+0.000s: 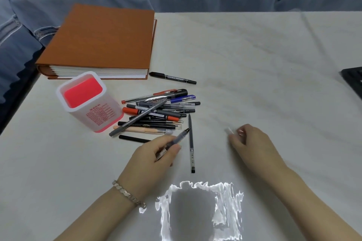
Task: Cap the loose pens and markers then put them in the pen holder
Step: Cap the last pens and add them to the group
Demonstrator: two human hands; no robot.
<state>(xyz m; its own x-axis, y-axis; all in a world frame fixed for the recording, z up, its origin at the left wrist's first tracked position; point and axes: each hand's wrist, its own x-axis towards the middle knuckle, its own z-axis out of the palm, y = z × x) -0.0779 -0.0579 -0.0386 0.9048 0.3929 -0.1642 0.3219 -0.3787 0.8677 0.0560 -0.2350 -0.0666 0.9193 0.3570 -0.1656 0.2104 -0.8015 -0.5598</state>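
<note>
The pale table [254, 55] fills most of the view. At its near edge a smeared grey-and-white patch [199, 207] cannot be made out, and a dark object [352, 80] is cut off at the right edge. A thick orange book [101, 39] lies far left. Just in front of it stands the pen holder [98, 117], translucent white with a red inside, tilted in this wide view. To its right is a pile of pens [160, 107], black, grey, red, blue and peach, crossing each other. 1 black marker [172, 78] lies apart beside the book. The left hand [152, 158], wearing a bracelet [127, 193], grips an uncapped clear pen [176, 139], tip toward the pile. The right hand [252, 143] pinches a small pale piece, probably a cap [230, 130], though it is blurred. Between the 2 hands lies 1 thin dark pen [191, 143].
</note>
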